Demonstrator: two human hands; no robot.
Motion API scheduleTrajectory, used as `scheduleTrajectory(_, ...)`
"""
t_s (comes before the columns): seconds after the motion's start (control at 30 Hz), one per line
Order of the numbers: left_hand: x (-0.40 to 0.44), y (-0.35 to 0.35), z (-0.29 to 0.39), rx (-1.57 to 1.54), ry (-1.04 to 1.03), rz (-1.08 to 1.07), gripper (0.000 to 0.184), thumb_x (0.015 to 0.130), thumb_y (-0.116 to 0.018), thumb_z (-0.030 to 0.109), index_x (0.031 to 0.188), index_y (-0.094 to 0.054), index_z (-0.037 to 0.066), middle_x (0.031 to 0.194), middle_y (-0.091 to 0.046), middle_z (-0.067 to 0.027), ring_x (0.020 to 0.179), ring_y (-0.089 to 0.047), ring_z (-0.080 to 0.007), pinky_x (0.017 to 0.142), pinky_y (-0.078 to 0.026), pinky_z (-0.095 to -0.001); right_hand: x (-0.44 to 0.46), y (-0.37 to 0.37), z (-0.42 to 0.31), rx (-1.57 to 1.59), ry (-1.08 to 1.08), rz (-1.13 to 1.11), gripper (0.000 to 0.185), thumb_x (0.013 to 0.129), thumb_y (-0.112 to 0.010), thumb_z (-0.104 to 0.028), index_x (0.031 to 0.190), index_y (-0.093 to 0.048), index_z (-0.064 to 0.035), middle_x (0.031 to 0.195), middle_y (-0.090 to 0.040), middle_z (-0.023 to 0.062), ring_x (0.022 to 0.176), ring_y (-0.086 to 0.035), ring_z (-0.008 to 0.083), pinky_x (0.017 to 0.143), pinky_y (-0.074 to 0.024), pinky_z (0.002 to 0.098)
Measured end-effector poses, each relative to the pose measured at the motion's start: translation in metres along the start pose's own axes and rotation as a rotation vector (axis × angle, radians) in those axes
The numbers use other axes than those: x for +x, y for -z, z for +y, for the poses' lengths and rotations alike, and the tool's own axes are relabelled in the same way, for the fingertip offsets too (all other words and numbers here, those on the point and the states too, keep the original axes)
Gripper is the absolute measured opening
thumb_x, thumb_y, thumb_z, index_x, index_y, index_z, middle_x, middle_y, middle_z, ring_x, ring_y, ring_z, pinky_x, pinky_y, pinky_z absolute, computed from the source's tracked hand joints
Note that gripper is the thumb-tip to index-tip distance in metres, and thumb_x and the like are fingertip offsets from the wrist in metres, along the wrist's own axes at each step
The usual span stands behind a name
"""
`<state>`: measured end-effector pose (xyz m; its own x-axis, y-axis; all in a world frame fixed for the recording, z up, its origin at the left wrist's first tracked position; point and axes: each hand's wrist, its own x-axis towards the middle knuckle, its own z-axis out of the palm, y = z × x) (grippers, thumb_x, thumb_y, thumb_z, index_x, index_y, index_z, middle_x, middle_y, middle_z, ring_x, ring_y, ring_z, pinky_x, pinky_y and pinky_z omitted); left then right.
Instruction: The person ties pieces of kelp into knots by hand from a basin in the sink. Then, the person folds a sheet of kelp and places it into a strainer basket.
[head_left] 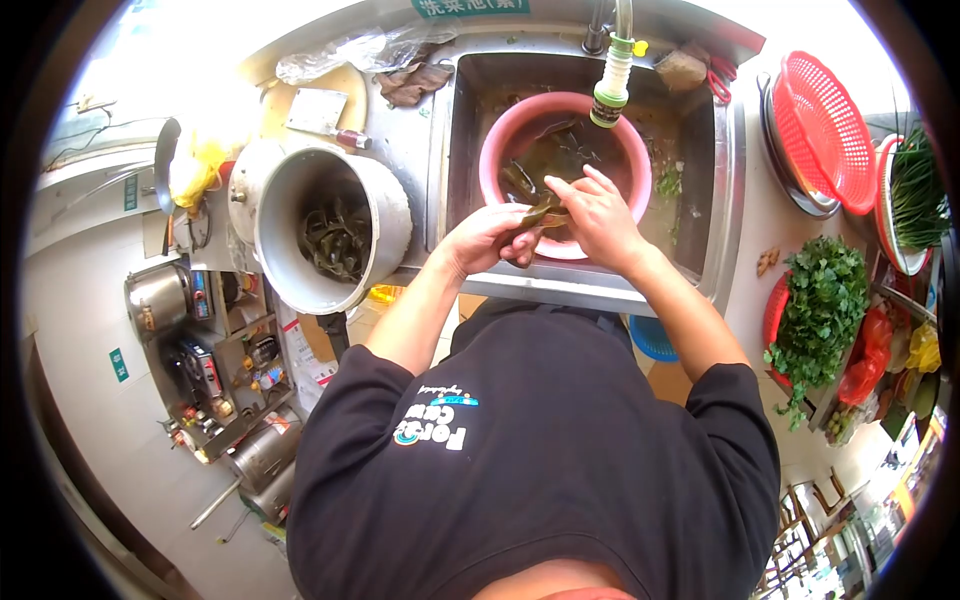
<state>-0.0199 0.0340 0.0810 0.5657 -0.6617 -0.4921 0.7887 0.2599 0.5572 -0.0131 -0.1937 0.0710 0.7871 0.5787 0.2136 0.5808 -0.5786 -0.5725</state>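
Note:
Over the near rim of a pink basin [492,150], my left hand [488,240] is closed on one end of a dark green-brown strip that looks like kelp [541,213]. My right hand [602,222] pinches the same strip from the other side, fingers bent around it. More dark strips [565,140] lie in murky water inside the basin. The basin stands in a metal sink [690,215]. To the left, a large grey pot [390,225] holds a pile of similar dark strips [338,240].
A faucet with a filter nozzle [611,92] hangs over the basin. A cleaver [318,110] lies on a round cutting board [358,92] beyond the pot. At right are a red colander [825,130], leafy greens [825,305] and ginger pieces [767,261].

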Motion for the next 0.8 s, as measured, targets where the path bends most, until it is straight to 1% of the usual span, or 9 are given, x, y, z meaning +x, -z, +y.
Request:
scheduleTrajectory(0.03, -0.003, 0.0, -0.002, -0.054, -0.035, 0.028, 0.027, 0.099, -0.048, 0.021, 0.101, -0.063, -0.001, 0.063, -0.05, 0.0, 0.051, -0.043, -0.0087, 0.057, -0.043, -0.0261, 0.001, -0.001, -0.001, 0.088, -0.036, 0.093, 0.05, 0.077, -0.065, -0.002, 0.126, -0.054, -0.0054, 0.09, -0.065, 0.0088, 0.089, -0.062, 0.0279, 0.099, -0.0426, 0.0449)
scheduleTrajectory(0.07, -0.005, 0.001, -0.003, -0.108, -0.068, 0.056, 0.027, 0.099, -0.047, 0.021, 0.095, -0.063, 0.0, 0.063, -0.051, -0.0003, 0.051, -0.043, -0.0088, 0.057, -0.044, -0.0262, 0.001, 0.0, 0.003, 0.09, -0.039, 0.094, 0.05, 0.077, -0.065, -0.002, 0.126, -0.054, -0.0054, 0.09, -0.065, 0.0088, 0.089, -0.062, 0.0279, 0.099, -0.0426, 0.0449)
scheduleTrajectory(0.17, -0.007, 0.021, -0.013, 0.02, 0.018, 0.093, 0.027, 0.098, -0.047, 0.022, 0.089, -0.061, 0.001, 0.061, -0.051, -0.0006, 0.05, -0.044, -0.0084, 0.056, -0.044, -0.0257, -0.003, 0.013, 0.019, 0.159, 0.008, 0.196, 0.018, 0.078, -0.066, -0.004, 0.096, -0.065, -0.003, 0.084, -0.065, 0.0111, 0.079, -0.064, 0.0313, 0.072, -0.0516, 0.0415)
scheduleTrajectory(0.27, -0.006, 0.037, -0.023, 0.049, 0.21, 0.136, 0.024, 0.099, -0.049, 0.019, 0.096, -0.064, 0.001, 0.059, -0.05, -0.0002, 0.049, -0.044, -0.0077, 0.05, -0.038, -0.0208, -0.012, 0.024, 0.028, 0.237, -0.185, 0.198, 0.025, 0.078, -0.065, 0.003, 0.101, -0.065, -0.0056, 0.085, -0.064, 0.0106, 0.079, -0.064, 0.0295, 0.072, -0.051, 0.0368)
scheduleTrajectory(0.4, 0.006, 0.044, -0.032, 0.059, 0.21, -0.056, 0.031, 0.098, -0.052, 0.018, 0.123, -0.058, 0.001, 0.062, -0.051, -0.0006, 0.053, -0.045, -0.0087, 0.056, -0.037, -0.0227, -0.005, -0.003, 0.03, 0.295, -0.508, 0.264, 0.018, 0.089, -0.061, -0.019, 0.1, -0.067, -0.0053, 0.092, -0.067, 0.0162, 0.084, -0.065, 0.0333, 0.073, -0.051, 0.042)
scheduleTrajectory(0.43, 0.011, 0.032, -0.029, 0.054, 0.169, -0.047, 0.034, 0.097, -0.055, 0.017, 0.128, -0.056, 0.003, 0.067, -0.053, -0.0003, 0.056, -0.046, -0.0087, 0.055, -0.036, -0.0226, 0.001, -0.01, 0.026, 0.274, -0.642, 0.117, 0.024, 0.092, -0.056, -0.025, 0.1, -0.067, -0.0053, 0.094, -0.067, 0.0192, 0.087, -0.065, 0.0355, 0.076, -0.0504, 0.0441)
scheduleTrajectory(0.53, 0.025, 0.017, -0.032, 0.029, 0.051, -0.043, 0.045, 0.095, -0.06, 0.014, 0.139, -0.049, 0.008, 0.079, -0.056, 0.0002, 0.063, -0.049, -0.0081, 0.054, -0.035, -0.0217, 0.003, -0.036, 0.013, 0.268, -0.584, -0.268, 0.023, 0.09, -0.055, -0.023, 0.102, -0.064, -0.0052, 0.096, -0.067, 0.0198, 0.09, -0.064, 0.0385, 0.079, -0.0493, 0.0462)
scheduleTrajectory(0.67, 0.032, 0.016, -0.039, 0.023, -0.108, 0.143, 0.047, 0.094, -0.06, 0.013, 0.14, -0.048, 0.01, 0.079, -0.058, 0.0, 0.064, -0.05, -0.0057, 0.053, -0.035, -0.0193, -0.001, -0.029, -0.004, 0.476, -0.512, -0.364, 0.026, 0.089, -0.056, -0.022, 0.108, -0.06, -0.0037, 0.1, -0.066, 0.0213, 0.094, -0.063, 0.0401, 0.082, -0.0488, 0.0457)
scheduleTrajectory(0.8, 0.036, 0.0, -0.046, 0.209, -0.199, 0.388, 0.039, 0.094, -0.055, 0.009, 0.132, -0.055, 0.008, 0.089, -0.063, -0.0027, 0.072, -0.053, -0.0051, 0.061, -0.044, -0.0212, -0.009, -0.031, 0.0, 0.623, -0.41, -0.37, 0.031, 0.089, -0.059, -0.02, 0.112, -0.055, 0.0005, 0.105, -0.064, 0.026, 0.098, -0.062, 0.0399, 0.085, -0.0478, 0.0447)
